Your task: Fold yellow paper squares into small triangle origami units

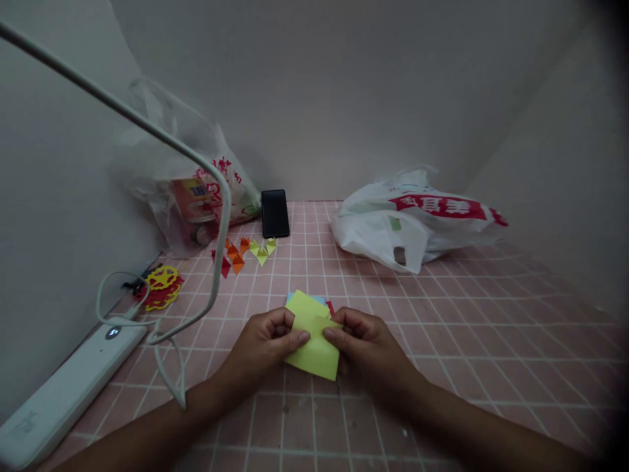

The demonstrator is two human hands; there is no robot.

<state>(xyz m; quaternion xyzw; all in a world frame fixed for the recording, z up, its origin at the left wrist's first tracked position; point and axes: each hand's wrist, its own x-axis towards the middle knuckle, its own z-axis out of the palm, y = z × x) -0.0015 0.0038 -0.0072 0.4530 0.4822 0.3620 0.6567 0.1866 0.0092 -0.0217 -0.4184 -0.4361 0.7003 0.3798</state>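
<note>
A yellow sheet of paper (313,357) is held up between both hands above the pink tiled surface. My left hand (272,337) pinches its left edge, thumb on top. My right hand (361,337) is closed on its right side, where a corner or edge looks folded over. Blue paper (318,299) and a bit of red paper (329,307) show just behind the yellow sheet, mostly hidden by it. Farther back lie small folded paper pieces: yellow ones (262,252), orange ones (236,257) and a red one (225,267).
A black phone (275,214) lies near the wall. Plastic bags stand at back left (236,190) and back right (378,226). On the left are a white power bank (73,387), yellow and red gear-shaped pieces (162,278) and a white cable (223,229) looping across the view.
</note>
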